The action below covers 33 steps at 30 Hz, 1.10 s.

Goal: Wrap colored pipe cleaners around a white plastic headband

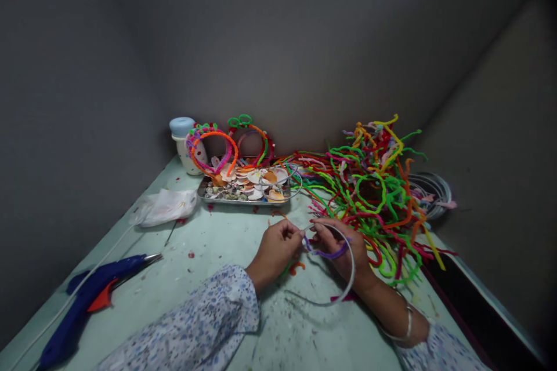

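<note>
Both hands meet over the middle of the table at a thin, pale grey headband (351, 269), whose curve hangs down toward me. My left hand (277, 246) pinches near the headband's upper end, with a purple pipe cleaner (333, 254) starting at its fingertips. My right hand (346, 246) has its fingers closed around the same upper part of the headband, just to the right. The purple pipe cleaner droops inside the curve and passes by the right palm. Exactly how it is fixed at the fingertips is too small to tell.
A tangled heap of colourful pipe cleaners (378, 197) lies right. A metal tray (243, 203) of shells stands at the back, with finished headbands (217, 134) behind and a blue-lidded jar (183, 127). Left are a blue glue gun (93, 284) and a plastic bag (167, 207). Coiled bands (437, 191) lie far right.
</note>
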Each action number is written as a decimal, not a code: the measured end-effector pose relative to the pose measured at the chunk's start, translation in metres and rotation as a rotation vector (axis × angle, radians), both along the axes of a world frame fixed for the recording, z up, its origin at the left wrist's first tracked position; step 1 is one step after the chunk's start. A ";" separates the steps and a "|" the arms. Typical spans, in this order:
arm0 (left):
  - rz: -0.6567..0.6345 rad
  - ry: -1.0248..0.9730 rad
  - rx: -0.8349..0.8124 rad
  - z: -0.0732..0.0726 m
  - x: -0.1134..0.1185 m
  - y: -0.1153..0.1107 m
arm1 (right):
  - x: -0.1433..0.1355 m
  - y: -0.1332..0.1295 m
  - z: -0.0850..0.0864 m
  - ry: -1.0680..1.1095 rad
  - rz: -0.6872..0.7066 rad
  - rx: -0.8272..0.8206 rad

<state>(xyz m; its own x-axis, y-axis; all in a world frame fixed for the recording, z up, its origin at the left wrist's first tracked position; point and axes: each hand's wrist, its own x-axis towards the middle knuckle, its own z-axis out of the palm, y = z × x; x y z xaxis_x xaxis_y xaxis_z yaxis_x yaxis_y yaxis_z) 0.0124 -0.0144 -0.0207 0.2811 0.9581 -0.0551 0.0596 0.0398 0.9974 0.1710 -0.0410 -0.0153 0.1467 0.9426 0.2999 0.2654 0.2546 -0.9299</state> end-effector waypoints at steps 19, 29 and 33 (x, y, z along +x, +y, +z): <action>0.024 0.251 0.233 0.003 0.000 -0.006 | 0.004 0.000 -0.003 -0.203 -0.014 0.112; 0.034 0.425 0.345 0.012 0.000 -0.012 | 0.004 -0.002 0.003 -0.341 -0.032 0.210; -0.006 0.417 0.381 0.013 -0.002 -0.013 | 0.003 -0.003 0.005 -0.377 -0.034 0.210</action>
<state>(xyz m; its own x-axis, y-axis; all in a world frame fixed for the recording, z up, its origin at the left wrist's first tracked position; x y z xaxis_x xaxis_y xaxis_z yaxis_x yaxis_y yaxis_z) 0.0106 -0.0275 -0.0072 0.3153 0.9305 0.1865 0.4512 -0.3199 0.8331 0.1741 -0.0437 -0.0098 0.0198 0.8519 0.5234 0.5880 0.4135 -0.6952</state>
